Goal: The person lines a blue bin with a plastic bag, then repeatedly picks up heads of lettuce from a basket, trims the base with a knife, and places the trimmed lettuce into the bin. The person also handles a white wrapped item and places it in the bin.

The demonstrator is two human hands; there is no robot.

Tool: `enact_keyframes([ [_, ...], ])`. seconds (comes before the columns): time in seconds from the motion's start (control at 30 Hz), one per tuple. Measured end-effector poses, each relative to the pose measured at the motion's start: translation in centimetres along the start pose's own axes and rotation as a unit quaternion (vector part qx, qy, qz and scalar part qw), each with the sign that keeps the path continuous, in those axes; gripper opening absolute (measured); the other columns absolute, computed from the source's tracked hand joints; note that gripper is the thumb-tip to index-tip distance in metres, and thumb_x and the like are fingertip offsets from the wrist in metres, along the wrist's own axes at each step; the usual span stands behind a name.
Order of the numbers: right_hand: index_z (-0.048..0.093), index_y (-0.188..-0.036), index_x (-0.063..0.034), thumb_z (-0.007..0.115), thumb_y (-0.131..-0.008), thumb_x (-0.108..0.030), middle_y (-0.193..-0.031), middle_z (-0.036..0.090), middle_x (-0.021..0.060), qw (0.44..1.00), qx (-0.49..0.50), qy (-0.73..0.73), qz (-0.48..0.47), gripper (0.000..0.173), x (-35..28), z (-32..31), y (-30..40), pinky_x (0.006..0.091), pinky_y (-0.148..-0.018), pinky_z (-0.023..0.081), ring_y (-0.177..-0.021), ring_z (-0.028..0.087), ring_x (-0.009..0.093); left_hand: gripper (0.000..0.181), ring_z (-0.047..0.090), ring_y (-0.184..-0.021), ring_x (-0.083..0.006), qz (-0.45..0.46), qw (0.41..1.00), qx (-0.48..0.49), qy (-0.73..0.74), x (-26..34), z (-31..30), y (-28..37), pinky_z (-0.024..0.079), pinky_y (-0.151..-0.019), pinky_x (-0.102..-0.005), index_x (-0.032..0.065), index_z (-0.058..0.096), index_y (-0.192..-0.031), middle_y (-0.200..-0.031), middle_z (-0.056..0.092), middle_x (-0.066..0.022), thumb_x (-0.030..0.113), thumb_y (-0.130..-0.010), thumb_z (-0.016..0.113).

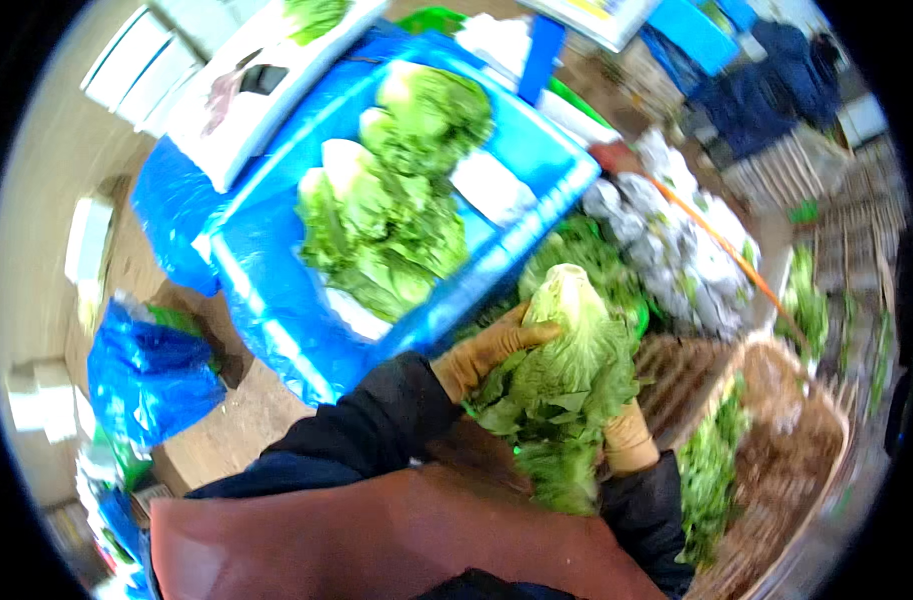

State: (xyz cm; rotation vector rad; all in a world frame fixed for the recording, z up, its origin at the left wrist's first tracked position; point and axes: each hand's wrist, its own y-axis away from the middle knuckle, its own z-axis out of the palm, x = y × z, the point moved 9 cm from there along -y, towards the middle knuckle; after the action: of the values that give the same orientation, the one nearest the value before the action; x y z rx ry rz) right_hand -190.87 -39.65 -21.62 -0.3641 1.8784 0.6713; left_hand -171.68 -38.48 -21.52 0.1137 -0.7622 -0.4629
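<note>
My left hand (494, 351), in a tan glove, grips a leafy green head of lettuce (569, 337) near its pale cut base. The base points up and away from me, and loose leaves hang towards my apron. My right hand (630, 439), also gloved, holds the lower leaves on the right side; its fingers are hidden by the foliage. Just beyond my left hand is a container lined with blue plastic (254, 300). Several lettuce heads (396, 202) lie inside it, with a white wrapped or paper-like item (494, 187) beside them.
A pale board (201, 112) borders the lined container at upper left. At right are a crumpled grey-white plastic sheet (674, 262), a long orange strip or handle (726, 244), and a tub (839, 427) with leaves. A blue bag (153, 375) sits on the floor at left.
</note>
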Motion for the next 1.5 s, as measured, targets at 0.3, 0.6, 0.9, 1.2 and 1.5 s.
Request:
enact_keyframes([
  [0.3,0.039,-0.151,-0.0015,0.075,-0.084,0.001,-0.127,0.066,0.0154,0.96,-0.168,-0.224,0.003,0.076,-9.1,31.7,-19.9,0.0335,-0.095,0.052,-0.107,0.065,0.023,0.048,0.067,-0.103,-0.0229,0.307,0.823,0.471,0.079,12.9,-25.2,27.6,0.057,-0.088,-0.0351,0.0015,0.056,-0.136,-0.123,0.065,-0.0125,0.03,-0.099,0.065],
  [0.6,0.049,-0.139,-0.0016,0.075,-0.088,-0.011,-0.088,0.064,0.0069,0.923,-0.277,-0.221,0.148,0.058,-7.3,39.3,-20.6,0.0282,-0.055,0.046,-0.059,0.057,0.015,0.084,0.043,-0.137,-0.0369,0.22,0.704,0.658,-0.151,14.0,-34.8,25.6,0.04,-0.112,-0.0406,-0.0038,0.036,-0.15,-0.148,0.045,-0.0256,0.035,-0.088,0.076],
  [0.9,0.064,-0.133,-0.0035,0.067,-0.098,-0.02,-0.107,0.074,0.0061,0.872,-0.265,-0.342,0.228,0.038,-4.4,19.3,-0.1,0.0272,-0.069,0.052,-0.08,0.066,0.011,0.045,0.055,-0.127,-0.03,0.203,0.723,0.49,-0.444,13.0,-37.7,18.9,0.046,-0.107,-0.0412,-0.0014,0.053,-0.142,-0.138,0.058,-0.0229,0.019,-0.102,0.048],
  [1.2,0.069,-0.124,-0.0143,0.062,-0.088,0.0,-0.112,0.072,0.0187,0.813,0.511,0.206,0.188,0.039,13.0,-22.1,23.3,0.0389,-0.088,0.057,-0.098,0.071,0.034,0.061,0.047,-0.134,-0.0302,0.237,0.618,0.397,-0.636,11.4,-8.2,5.5,0.037,-0.113,-0.0427,0.0015,0.039,-0.152,-0.15,0.047,-0.0198,0.016,-0.097,0.063],
  [1.5,0.062,-0.134,-0.0142,0.059,-0.082,-0.01,-0.122,0.068,0.0228,0.76,0.342,0.294,0.467,0.052,32.4,-40.4,29.1,0.0445,-0.095,0.051,-0.113,0.065,0.037,0.065,0.045,-0.138,-0.0302,0.049,0.815,0.108,-0.567,-12.7,10.5,-6.8,0.042,-0.107,-0.044,0.009,0.048,-0.147,-0.158,0.039,-0.0144,0.015,-0.086,0.068],
])
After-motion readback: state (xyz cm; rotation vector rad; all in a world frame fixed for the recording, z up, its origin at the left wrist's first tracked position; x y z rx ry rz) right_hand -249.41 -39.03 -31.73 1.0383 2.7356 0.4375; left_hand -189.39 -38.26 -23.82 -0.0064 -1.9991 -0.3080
